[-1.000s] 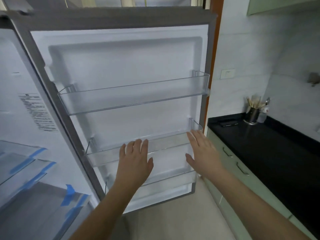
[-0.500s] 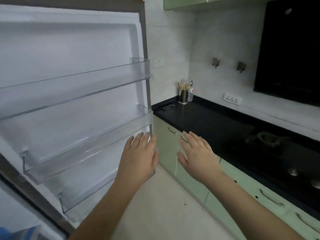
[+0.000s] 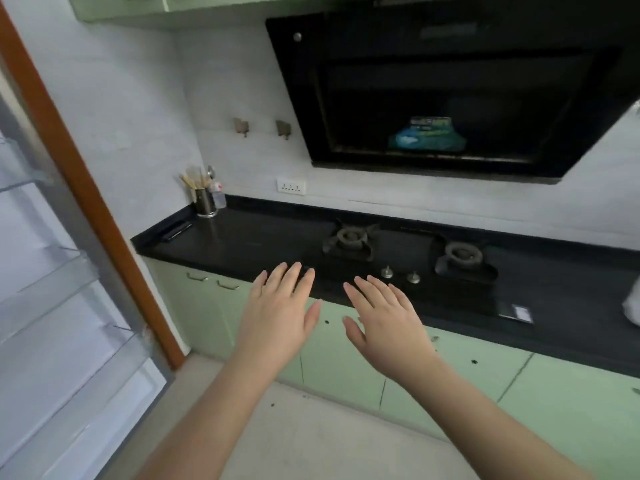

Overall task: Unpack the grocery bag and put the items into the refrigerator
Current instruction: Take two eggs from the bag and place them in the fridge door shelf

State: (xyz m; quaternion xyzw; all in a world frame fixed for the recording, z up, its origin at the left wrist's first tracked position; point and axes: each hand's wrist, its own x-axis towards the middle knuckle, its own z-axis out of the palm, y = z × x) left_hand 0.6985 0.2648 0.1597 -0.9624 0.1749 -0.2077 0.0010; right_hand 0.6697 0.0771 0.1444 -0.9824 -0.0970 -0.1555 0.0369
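Observation:
The open refrigerator door [image 3: 52, 323] fills the left edge, its clear door shelves holding nothing. My left hand [image 3: 280, 313] and my right hand [image 3: 384, 317] are stretched out side by side, palms down, fingers apart, both holding nothing. They hover in front of the black countertop [image 3: 259, 244], right of the door. A white bag-like shape [image 3: 632, 306] shows at the far right edge of the counter, mostly cut off by the frame.
A two-burner gas hob [image 3: 405, 251] sits in the counter under a black range hood [image 3: 450, 88]. A utensil holder [image 3: 204, 199] and a dark flat object [image 3: 176, 231] stand at the counter's left end. Green cabinets [image 3: 450, 375] run below; an orange-brown door frame [image 3: 86, 185] stands beside the fridge.
The view has swung right, from the fridge door to the counter and hob. Both hands stayed open and moved along, now away from the door shelves.

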